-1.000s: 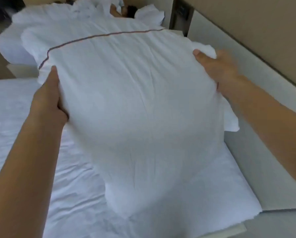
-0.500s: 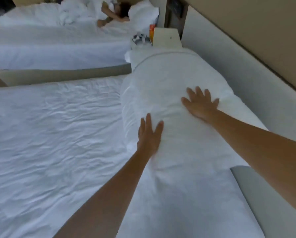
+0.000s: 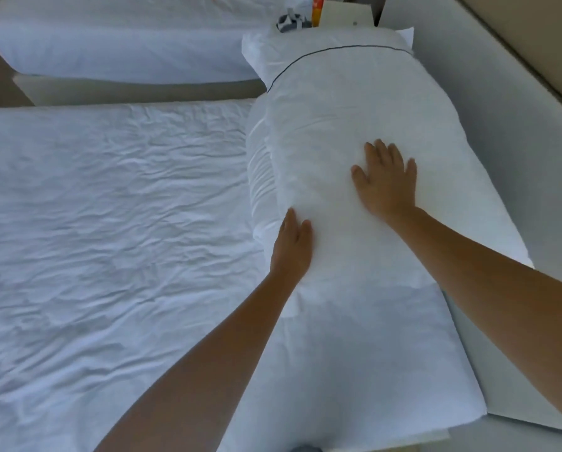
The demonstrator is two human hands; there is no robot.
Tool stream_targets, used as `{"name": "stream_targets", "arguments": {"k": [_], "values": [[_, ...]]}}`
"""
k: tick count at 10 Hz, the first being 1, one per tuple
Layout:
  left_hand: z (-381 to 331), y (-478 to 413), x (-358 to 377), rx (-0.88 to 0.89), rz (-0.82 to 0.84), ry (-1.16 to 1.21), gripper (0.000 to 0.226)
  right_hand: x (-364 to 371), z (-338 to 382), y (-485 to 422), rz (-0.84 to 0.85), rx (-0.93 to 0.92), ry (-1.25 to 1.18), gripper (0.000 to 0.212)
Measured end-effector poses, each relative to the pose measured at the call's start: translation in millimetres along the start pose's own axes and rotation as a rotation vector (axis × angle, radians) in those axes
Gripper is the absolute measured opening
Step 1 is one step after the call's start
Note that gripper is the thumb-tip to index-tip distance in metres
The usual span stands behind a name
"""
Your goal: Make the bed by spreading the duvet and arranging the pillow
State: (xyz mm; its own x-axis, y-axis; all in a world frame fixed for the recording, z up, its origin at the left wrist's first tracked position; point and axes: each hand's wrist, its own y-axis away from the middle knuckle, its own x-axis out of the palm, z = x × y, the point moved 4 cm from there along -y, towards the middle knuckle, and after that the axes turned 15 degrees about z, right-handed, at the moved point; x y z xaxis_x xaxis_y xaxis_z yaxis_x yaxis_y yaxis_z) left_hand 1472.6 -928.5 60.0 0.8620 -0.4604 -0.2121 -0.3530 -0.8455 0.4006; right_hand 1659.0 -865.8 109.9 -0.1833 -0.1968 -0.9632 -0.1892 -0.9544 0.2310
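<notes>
From the head camera I observed a white pillow (image 3: 354,132) lying lengthwise at the head end of the near bed (image 3: 110,243), set close against the pale padded headboard (image 3: 507,132) on its right side. A thin dark piping line ran across the pillow's far end. Under its left edge a second layer of white bedding showed as a stack of folds; I could not tell whether it was another pillow or folded duvet.

The right hand (image 3: 384,181) lay flat on top of the pillow near its middle, fingers spread and extended, pressing on the fabric and grasping nothing. The left hand (image 3: 291,246) was set against the pillow's near left edge, fingers together and extended, palm against the fabric, likewise released and not gripping. Both forearms were bare.

The white cover over the near bed was wrinkled across its whole visible surface. Beyond the pillow's far end stood a light-coloured nightstand (image 3: 348,14), with an orange item (image 3: 317,9) and a grey-and-white object (image 3: 289,22) just beside it; both were too small to identify. A second bed (image 3: 116,44) with white bedding stood well apart, across a gap.
</notes>
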Motion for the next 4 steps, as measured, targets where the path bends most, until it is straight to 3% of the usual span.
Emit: {"name": "stream_targets", "arguments": {"k": [1,2,4], "values": [[41,56,3,-0.082,-0.006,0.054,0.054,25,30,41,-0.065,-0.092,0.036,0.058],[90,111,-5,-0.169,-0.056,-0.035,0.056,57,61,86,-0.064,-0.212,0.095,0.056],[184,234,-38,-0.409,-0.23,-0.233,0.056,149,128,206,0.129,-0.636,0.092,0.055]]}}
